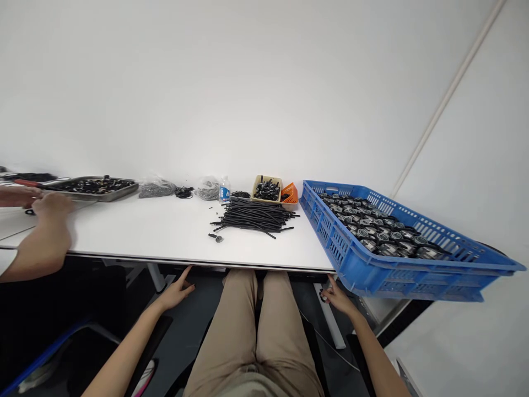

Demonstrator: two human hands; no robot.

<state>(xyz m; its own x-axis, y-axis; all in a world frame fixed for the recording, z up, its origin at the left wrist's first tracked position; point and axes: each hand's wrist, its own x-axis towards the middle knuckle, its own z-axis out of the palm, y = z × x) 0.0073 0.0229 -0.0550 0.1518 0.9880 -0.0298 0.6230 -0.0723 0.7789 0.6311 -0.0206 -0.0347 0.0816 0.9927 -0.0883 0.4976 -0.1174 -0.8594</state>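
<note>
My left hand (177, 292) is below the table's front edge, its index finger stretched up to the edge and thumb apart, holding nothing. On the other side my right hand (338, 298) reaches the edge near the blue crate's corner, index finger extended. A small dark shape shows by its other fingers; I cannot tell what it is. On the white table (165, 231) lies a pile of black rods or tubes (254, 216). In front of the pile rests one small black part with a round metal end (215, 237). The blue plastic crate (343, 248) holds many round metal-and-black parts (378, 226).
Along the wall stand a cream basket of black parts (266, 189), an orange basket (290, 193), a water bottle (224, 191), plastic bags (156, 187) and a metal tray (119, 191). At left, a co-worker's hands (52, 207) are near a red-handled tool (25, 182).
</note>
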